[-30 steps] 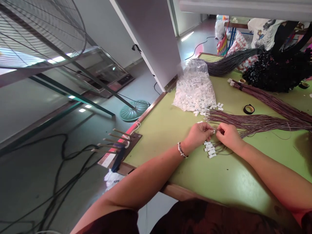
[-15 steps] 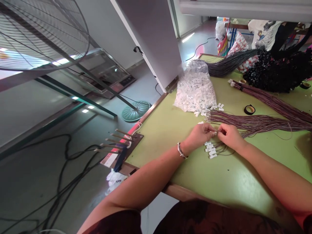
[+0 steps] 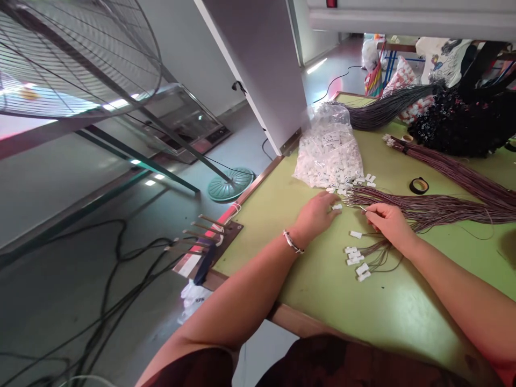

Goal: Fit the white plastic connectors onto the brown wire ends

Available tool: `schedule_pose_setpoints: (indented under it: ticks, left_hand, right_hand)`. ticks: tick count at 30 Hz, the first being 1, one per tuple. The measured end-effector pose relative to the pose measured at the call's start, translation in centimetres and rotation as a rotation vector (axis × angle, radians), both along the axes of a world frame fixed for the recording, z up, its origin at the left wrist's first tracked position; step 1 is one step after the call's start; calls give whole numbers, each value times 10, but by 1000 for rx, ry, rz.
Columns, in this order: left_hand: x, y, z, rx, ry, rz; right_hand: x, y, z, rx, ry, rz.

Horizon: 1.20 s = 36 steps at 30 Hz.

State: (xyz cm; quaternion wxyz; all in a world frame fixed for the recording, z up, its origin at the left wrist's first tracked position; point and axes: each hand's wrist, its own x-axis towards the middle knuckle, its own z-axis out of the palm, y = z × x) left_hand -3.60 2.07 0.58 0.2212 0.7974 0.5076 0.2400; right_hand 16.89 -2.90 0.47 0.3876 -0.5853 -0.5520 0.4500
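Inside table edge (image 3: 298,318), hands (image 3: 316,216) (image 3: 389,223) apart

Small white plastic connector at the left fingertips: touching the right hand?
Apart. The head view shows a strip of green tabletop between the small white plastic connector and the right hand.

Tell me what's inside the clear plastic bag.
The clear plastic bag holds many small white plastic pieces; whatever lies deeper in the heap is covered and cannot be seen.
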Motion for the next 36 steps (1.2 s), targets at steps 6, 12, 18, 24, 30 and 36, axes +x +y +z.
schedule_pose_setpoints:
  ticks: [6, 12, 18, 24, 30, 36]
  left_hand:
    - [3, 2, 0, 36, 46, -38]
    - [2, -10, 14, -361, -520, 157]
    - [30, -27, 6, -785, -800, -4]
    - [32, -27, 2, -855, -905, -10]
    - [32, -27, 2, -855, -929, 29]
    - [29, -26, 4, -786, -817, -62]
  right_hand:
    - [-4, -4, -5, 100, -136, -1]
    - [-1, -5, -3, 203, -139, -45]
    - [-2, -9, -3, 339, -231, -9]
    - [-3, -8, -5, 361, -300, 23]
    - [-2, -10, -5, 382, -307, 34]
    - [-2, -11, -4, 416, -423, 51]
